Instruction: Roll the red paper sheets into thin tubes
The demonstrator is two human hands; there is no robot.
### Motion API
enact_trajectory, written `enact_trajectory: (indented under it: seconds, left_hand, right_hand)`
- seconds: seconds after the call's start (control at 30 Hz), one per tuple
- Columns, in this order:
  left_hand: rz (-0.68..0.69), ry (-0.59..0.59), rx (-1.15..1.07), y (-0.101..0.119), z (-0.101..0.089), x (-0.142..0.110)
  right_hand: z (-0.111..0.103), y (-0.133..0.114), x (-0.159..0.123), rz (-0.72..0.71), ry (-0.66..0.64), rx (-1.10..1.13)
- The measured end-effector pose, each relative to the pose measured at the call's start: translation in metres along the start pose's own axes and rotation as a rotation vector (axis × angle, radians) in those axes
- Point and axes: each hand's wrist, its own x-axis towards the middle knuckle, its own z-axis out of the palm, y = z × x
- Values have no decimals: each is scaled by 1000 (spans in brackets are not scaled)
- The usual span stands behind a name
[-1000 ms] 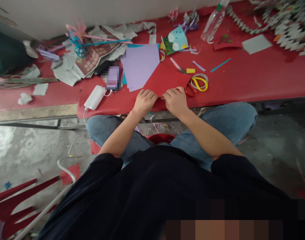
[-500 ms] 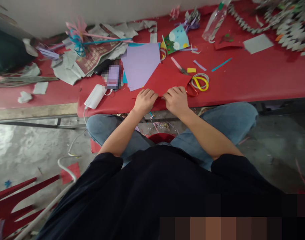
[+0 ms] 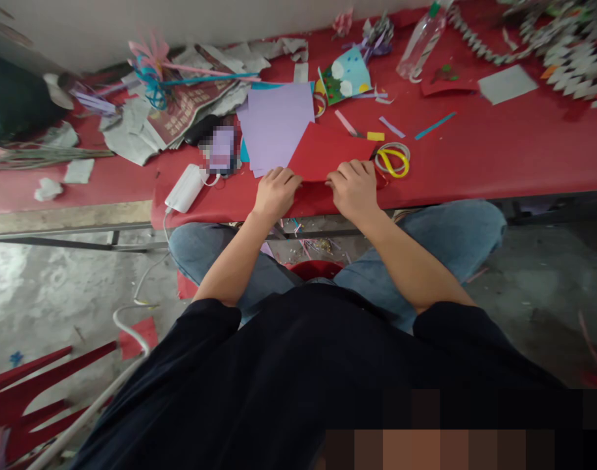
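A sheet of red paper [image 3: 327, 153] lies on the table under my fingers, its near edge folded or curled. My left hand [image 3: 276, 192] is closed on the near edge at the left, fingertips bent over it. My right hand [image 3: 354, 189] grips the same edge farther right, a short gap between the two. Beyond the sheet, purple paper sheets [image 3: 281, 124] lie stacked, with blue paper showing beneath. Scissors with yellow handles [image 3: 395, 162] rest just right of the red sheet, beside a grey-white ring of tape or cord.
A white power bank [image 3: 186, 189] with a cable is at the left. Crumpled newspaper [image 3: 132, 130] and paper flowers [image 3: 151, 65] lie behind it. A clear bottle [image 3: 421, 46], a landscape-patterned card [image 3: 346, 75] and paper strips [image 3: 435, 125] are toward the back and right.
My hands have moved slightly apart along the near edge of the red paper and a little farther from me. The sheet has shifted slightly with them.
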Motion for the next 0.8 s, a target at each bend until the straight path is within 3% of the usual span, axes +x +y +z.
enact_trajectory:
  seconds: [0.17, 0.4, 0.57, 0.8]
  left_hand:
    - [-106, 8, -103, -24, -14, 0]
    - [-146, 30, -101, -49, -29, -4]
    - [-68, -3, -88, -34, -32, -3]
    - [52, -32, -58, -13, -16, -4]
  right_hand:
    - [-11, 14, 4, 36, 21, 50]
    - [-17, 26, 5, 48, 26, 59]
    - [-18, 22, 4, 39, -8, 34]
    - [-14, 10, 0, -3, -38, 63]
